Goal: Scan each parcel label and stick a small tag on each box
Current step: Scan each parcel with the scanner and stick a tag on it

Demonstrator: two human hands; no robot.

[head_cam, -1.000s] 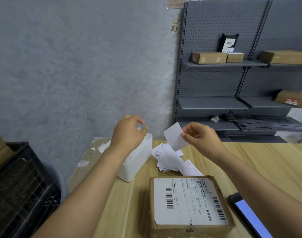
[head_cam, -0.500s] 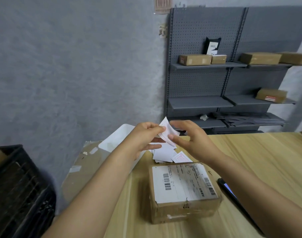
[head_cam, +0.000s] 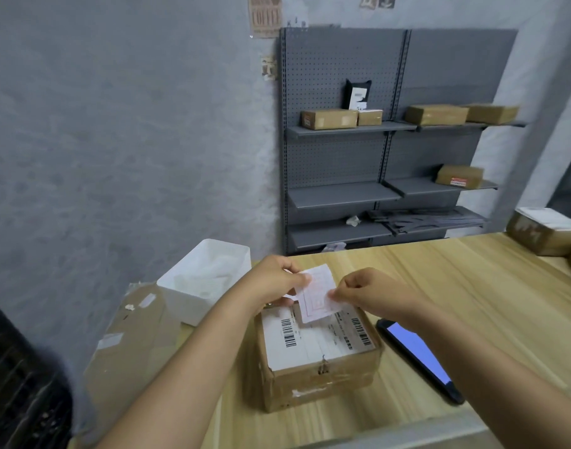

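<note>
left hand pinches tag | right hand pinches it too | apparently above box

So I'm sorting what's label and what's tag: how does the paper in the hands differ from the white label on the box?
The small tag is pinched in the air by the left hand and right hand; the shipping label lies stuck flat on the box. The shipping label is larger and carries black barcodes; the small tag shows faint print. Both are white.

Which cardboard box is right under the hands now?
The labelled box on the near table edge beside the phone; the others sit on the shelves or the table's far right.
</note>
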